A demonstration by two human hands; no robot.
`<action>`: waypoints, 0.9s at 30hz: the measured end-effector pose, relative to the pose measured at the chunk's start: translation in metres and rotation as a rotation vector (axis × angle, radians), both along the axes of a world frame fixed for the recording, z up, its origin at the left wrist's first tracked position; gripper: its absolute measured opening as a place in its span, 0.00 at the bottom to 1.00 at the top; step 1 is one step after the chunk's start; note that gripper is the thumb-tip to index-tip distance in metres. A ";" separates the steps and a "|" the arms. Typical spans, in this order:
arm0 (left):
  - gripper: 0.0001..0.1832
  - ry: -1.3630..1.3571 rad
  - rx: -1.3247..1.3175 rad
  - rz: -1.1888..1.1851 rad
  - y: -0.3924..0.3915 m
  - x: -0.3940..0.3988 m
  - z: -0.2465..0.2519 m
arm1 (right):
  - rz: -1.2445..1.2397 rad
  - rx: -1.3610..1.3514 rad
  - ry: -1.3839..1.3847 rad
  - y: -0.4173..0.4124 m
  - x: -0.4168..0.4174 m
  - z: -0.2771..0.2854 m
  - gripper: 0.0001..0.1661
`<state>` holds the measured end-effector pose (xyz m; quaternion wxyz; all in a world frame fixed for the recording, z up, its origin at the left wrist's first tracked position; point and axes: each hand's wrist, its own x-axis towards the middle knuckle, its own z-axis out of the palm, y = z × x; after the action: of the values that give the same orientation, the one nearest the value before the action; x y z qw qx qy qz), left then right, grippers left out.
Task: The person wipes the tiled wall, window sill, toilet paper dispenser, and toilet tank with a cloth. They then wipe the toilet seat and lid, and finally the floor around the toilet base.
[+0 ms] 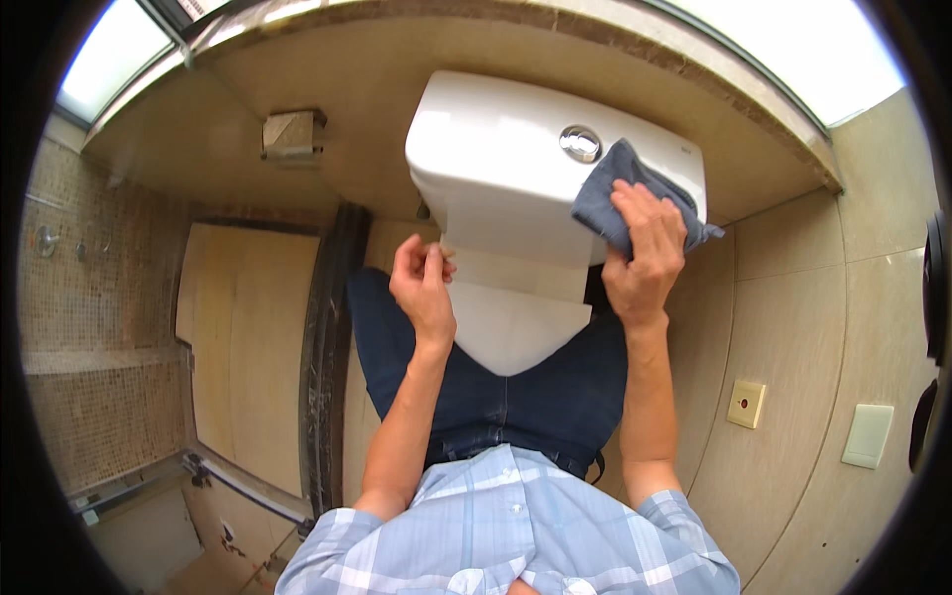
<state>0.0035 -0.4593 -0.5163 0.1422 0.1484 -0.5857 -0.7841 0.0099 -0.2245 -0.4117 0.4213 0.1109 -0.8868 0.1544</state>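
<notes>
My right hand presses a grey-blue cloth onto the front right part of a white ceramic toilet tank. The fingers lie spread over the folded cloth, and one corner hangs past the tank's right edge. A round chrome flush button sits in the tank top, just left of the cloth. Below the tank's left front corner, my left hand hovers with fingers loosely curled and nothing evident in it. The white toilet lid lies between my legs.
A toilet paper holder is mounted on the wall to the left. Behind the tank runs a stone ledge under bright windows. A dark stone curb borders the shower area at left. The right wall carries a socket plate and a switch plate.
</notes>
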 end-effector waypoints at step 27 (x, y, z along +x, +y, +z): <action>0.14 0.623 -1.219 -0.178 0.064 -0.120 0.121 | 0.184 -0.196 -0.033 -0.007 0.027 -0.029 0.24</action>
<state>-0.1164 -0.3956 -0.3948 0.2968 -0.2388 -0.8638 -0.3298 0.0369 -0.2316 -0.4406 0.3997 0.1474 -0.8603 0.2798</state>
